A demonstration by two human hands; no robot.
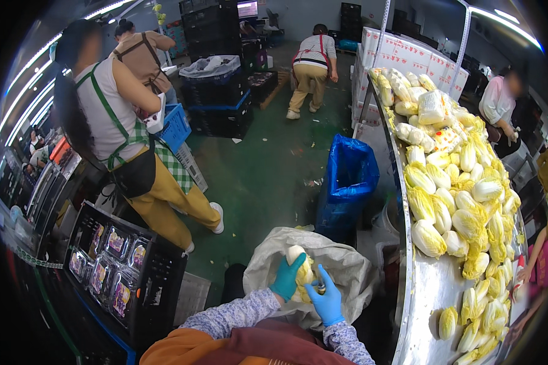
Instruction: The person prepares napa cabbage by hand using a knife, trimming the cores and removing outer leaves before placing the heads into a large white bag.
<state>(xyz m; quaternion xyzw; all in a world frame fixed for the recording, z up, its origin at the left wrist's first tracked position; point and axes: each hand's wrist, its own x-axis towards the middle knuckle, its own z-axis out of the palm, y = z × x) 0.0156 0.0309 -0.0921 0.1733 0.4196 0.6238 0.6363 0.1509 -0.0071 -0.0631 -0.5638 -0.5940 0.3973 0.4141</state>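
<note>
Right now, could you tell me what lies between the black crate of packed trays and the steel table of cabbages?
In the head view, the grey sack lies there, with both hands holding a cabbage over it.

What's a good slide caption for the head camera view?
Gloved left hand and right hand hold a napa cabbage over a grey bag, beside a steel table piled with cabbages.

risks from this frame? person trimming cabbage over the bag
1. The right hand seems to hold a small blade close to the left hand gripping the napa cabbage; a slip might cut the glove.
2. Trimmings could miss the open white bag and land on the green floor.
3. Cabbages piled on the steel table sit near its edge and may roll off.
</note>
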